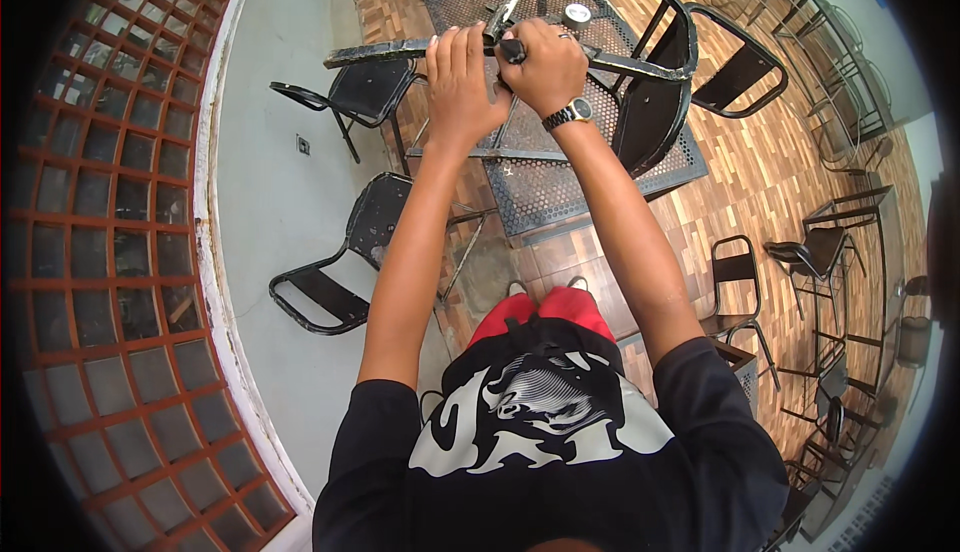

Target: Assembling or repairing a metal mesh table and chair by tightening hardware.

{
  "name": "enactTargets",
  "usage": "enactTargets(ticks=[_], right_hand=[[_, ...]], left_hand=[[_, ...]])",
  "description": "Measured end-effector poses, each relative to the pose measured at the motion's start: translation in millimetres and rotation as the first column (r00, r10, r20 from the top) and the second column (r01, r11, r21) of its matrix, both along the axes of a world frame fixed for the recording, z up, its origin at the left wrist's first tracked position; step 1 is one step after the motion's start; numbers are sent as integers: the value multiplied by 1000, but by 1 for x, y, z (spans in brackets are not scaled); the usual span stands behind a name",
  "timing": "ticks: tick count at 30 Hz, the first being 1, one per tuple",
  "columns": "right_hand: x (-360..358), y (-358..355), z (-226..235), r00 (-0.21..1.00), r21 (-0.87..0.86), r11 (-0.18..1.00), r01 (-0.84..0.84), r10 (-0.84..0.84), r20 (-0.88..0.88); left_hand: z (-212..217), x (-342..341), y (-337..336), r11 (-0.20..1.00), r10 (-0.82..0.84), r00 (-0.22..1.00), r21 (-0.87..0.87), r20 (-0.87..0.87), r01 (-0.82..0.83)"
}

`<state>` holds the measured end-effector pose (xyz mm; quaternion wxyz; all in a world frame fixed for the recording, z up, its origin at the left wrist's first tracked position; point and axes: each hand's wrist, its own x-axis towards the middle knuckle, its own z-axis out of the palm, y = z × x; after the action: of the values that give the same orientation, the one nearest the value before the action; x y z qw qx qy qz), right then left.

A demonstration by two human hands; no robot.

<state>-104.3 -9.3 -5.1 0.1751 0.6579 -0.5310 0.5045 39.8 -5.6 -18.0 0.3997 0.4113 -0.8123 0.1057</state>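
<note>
Both hands, left hand [462, 77] and right hand [545, 67], clamped on the upturned metal chair frame [400, 52]; looks stiff, heavy, best held by its bars

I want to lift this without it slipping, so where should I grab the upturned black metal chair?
Probably by the flat metal frame bar running crosswise at the top of the black metal chair, from above. Both the left hand and right hand already wrap around it there; the mesh panel offers no grip.

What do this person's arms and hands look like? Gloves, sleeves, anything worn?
No gloves: both hands are bare. The left hand wears nothing. The right hand has a ring on one finger and a dark, metal-cased wristwatch. Short black sleeves end above the elbows; forearms are uncovered.
</note>
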Motion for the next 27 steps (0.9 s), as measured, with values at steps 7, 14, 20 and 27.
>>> enactTargets(ticks=[7,14,20,27], right_hand=[[-40,11,-9,988,-39,994,-102,96,-124],[-67,20,-9,996,-69,997,21,-28,-89],[-31,16,7,968,224,949,222,-242,66],[-27,12,-1,992,43,999,26,-20,-127]], left_hand=[[2,11,-1,999,-1,997,-36,71,4],[5,16,-2,999,-28,997,-33,67,30],[10,20,0,997,-75,993,7,92,75],[28,28,-14,995,13,990,-98,139,1]])
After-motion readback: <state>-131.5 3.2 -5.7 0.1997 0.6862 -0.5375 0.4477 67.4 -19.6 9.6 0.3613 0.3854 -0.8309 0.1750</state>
